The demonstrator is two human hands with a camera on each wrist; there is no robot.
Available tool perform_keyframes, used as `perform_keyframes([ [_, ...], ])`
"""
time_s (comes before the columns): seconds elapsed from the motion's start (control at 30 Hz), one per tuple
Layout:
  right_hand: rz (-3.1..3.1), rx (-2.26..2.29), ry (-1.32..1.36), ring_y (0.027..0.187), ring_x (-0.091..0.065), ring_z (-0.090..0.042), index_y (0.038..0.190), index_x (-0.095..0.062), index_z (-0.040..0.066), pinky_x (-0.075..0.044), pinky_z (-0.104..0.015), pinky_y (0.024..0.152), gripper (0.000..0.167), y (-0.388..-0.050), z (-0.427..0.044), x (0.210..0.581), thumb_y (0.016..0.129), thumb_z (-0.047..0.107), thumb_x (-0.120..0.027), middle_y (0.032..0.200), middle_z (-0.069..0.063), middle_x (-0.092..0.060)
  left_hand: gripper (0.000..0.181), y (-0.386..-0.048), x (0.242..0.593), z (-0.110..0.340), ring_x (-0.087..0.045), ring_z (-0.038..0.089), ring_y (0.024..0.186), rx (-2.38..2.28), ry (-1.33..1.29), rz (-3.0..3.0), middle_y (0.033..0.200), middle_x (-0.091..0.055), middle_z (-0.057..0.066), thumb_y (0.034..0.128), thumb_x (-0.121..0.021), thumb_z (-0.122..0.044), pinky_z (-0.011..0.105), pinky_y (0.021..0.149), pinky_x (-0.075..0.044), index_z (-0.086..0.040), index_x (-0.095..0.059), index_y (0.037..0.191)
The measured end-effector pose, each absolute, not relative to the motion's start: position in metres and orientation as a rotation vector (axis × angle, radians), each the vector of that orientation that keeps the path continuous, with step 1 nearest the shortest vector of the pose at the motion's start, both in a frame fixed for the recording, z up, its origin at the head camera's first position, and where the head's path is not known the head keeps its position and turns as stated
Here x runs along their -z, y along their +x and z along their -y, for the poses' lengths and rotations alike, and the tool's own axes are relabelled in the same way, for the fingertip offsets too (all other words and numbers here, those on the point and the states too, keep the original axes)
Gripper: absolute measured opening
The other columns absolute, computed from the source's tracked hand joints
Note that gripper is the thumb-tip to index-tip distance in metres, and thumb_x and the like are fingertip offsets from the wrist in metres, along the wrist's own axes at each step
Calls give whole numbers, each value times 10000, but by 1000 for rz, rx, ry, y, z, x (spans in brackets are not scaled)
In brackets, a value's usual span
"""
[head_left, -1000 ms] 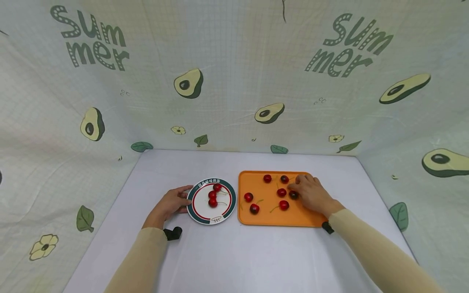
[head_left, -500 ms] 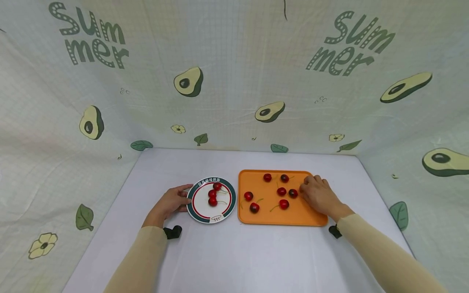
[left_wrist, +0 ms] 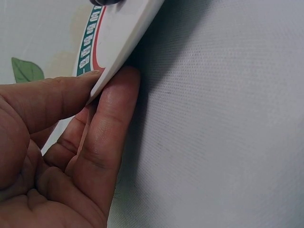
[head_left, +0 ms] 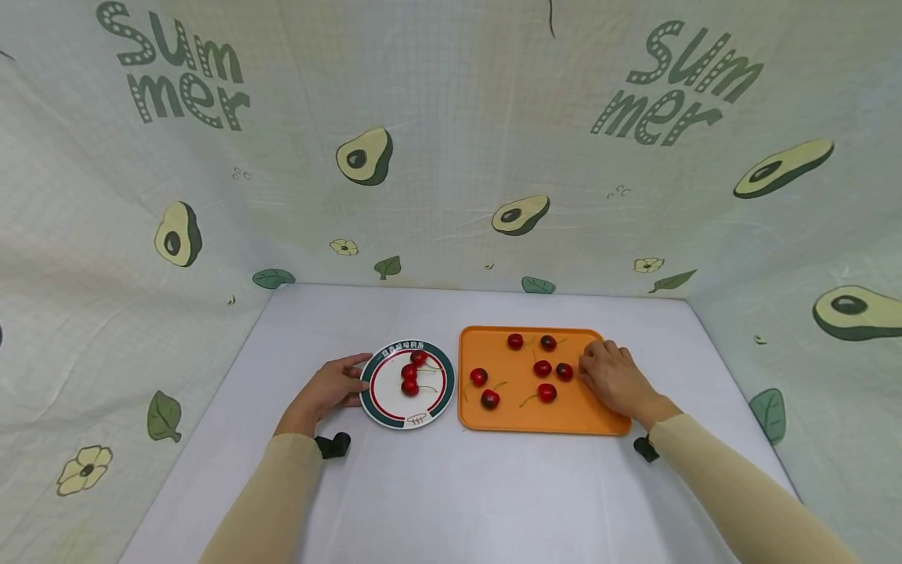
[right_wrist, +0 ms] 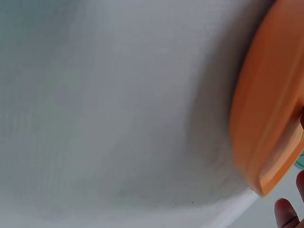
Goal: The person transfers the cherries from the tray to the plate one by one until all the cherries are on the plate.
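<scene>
My left hand (head_left: 330,392) pinches the left rim of a round white plate (head_left: 384,403) with a green and red border. In the left wrist view, the thumb lies on top of the plate (left_wrist: 121,40) and a finger lies underneath. Three red cherries (head_left: 410,372) with stems sit on the plate. My right hand (head_left: 616,380) is over the right side of an orange tray (head_left: 507,423), fingers bent, just right of a dark cherry (head_left: 564,372). Whether these fingers hold anything is hidden. The right wrist view shows the tray (right_wrist: 266,90) and only some fingertips (right_wrist: 286,213).
Several cherries, including one at the lower left (head_left: 489,399) and one at the back (head_left: 515,341), lie spread over the tray. The plate stands just left of it. Both are on a white table (head_left: 451,493), with a printed cloth (head_left: 437,117) behind.
My right hand has drawn back to the right, away from the dark cherry, which stays on the tray. The left hand and plate have kept their places.
</scene>
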State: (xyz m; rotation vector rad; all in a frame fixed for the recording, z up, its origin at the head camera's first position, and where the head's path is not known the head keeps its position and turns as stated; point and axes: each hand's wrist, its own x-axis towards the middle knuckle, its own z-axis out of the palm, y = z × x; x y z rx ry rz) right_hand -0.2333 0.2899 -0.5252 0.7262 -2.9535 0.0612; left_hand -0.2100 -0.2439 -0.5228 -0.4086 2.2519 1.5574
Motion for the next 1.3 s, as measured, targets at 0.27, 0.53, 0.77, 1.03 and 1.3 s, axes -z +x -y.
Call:
perform_keyframes([
  [0.27, 2940, -22, 758, 1093, -490, -367, 956, -634, 124, -433, -507, 873, 124, -231, -293, 527, 1009, 204, -713, 1198, -144, -577, 666, -210, 522, 244, -648, 224, 897, -1561, -407, -2248, 1249, -555, 172, 974, -699, 5, 304, 780, -648, -199, -506, 1578],
  [0.53, 2931, 25, 737, 1066, -477, -366, 1044, -641, 30, -436, -517, 888, 184, -231, -291, 527, 1015, 207, -685, 1178, -165, -577, 673, -211, 523, 244, -657, 224, 892, -1568, -401, -2240, 1246, -567, 176, 971, -697, 15, 314, 777, -651, -189, -502, 1581],
  [0.77, 2868, 91, 704, 1046, -491, -381, 1072, -638, -32, -452, -558, 937, 231, -234, -288, 522, 1017, 190, -670, 1132, -180, -584, 667, -210, 522, 243, -657, 219, 888, -1576, -404, -2243, 1246, -567, 174, 968, -702, 15, 311, 775, -649, -189, -512, 1574],
  [1.03, 2746, 91, 757, 1021, -501, -382, 1028, -618, -27, -466, -536, 901, 212, -238, -282, 515, 990, 164, -700, 1080, -178, -586, 667, -209, 519, 242, -655, 222, 894, -1569, -410, -2250, 1253, -570, 176, 969, -698, 15, 301, 770, -646, -186, -509, 1576],
  [1.3, 2671, 75, 787, 1032, -511, -390, 1009, -610, -21, -463, -527, 889, 221, -242, -272, 503, 960, 150, -742, 1094, -191, -603, 673, -210, 517, 241, -650, 224, 906, -1531, -388, -2274, 1295, -557, 182, 966, -692, 29, 300, 756, -644, -182, -505, 1577],
])
